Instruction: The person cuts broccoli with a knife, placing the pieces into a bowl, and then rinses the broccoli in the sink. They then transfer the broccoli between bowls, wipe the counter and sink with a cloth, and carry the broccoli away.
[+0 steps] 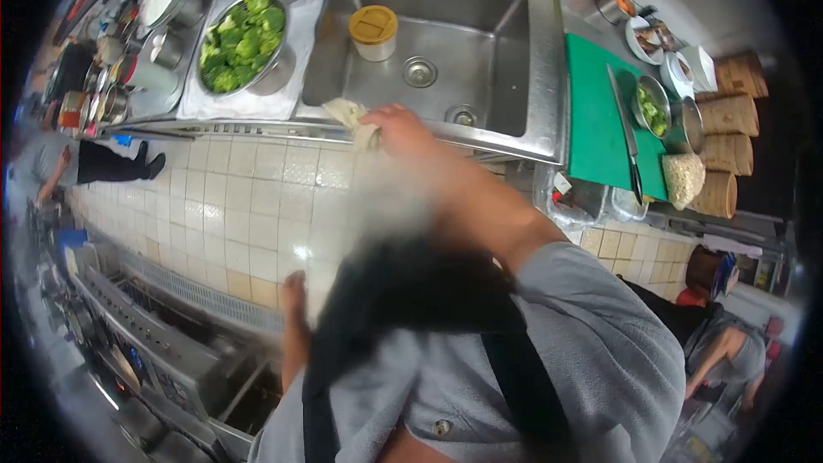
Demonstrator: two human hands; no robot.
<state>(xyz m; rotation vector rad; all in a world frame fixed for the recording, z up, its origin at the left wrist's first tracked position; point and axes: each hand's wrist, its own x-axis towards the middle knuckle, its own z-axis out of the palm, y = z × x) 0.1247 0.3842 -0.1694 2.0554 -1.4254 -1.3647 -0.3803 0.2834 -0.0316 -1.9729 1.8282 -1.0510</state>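
My right hand point(399, 129) is closed on a pale cloth point(350, 113) at the front edge of the steel sink point(317, 86). Part of the cloth lies over the rim and the rest hangs below it. Down at my left side, away from the counter, is my left hand point(293, 293), with its fingers too small and unclear to read. Inside the sink stands a white tub with a yellow lid point(374, 33), behind the drain. Left of the sink, a metal bowl of broccoli point(243, 45) rests on a white cloth.
A green cutting board point(591, 111) right of the sink holds a knife point(624, 120) and a bowl of chopped greens point(651, 111). Bamboo steamers point(729, 117) stand farther right. Stoves point(163, 326) are behind on the left. One person point(51, 163) is far left, another point(729, 347) lower right.
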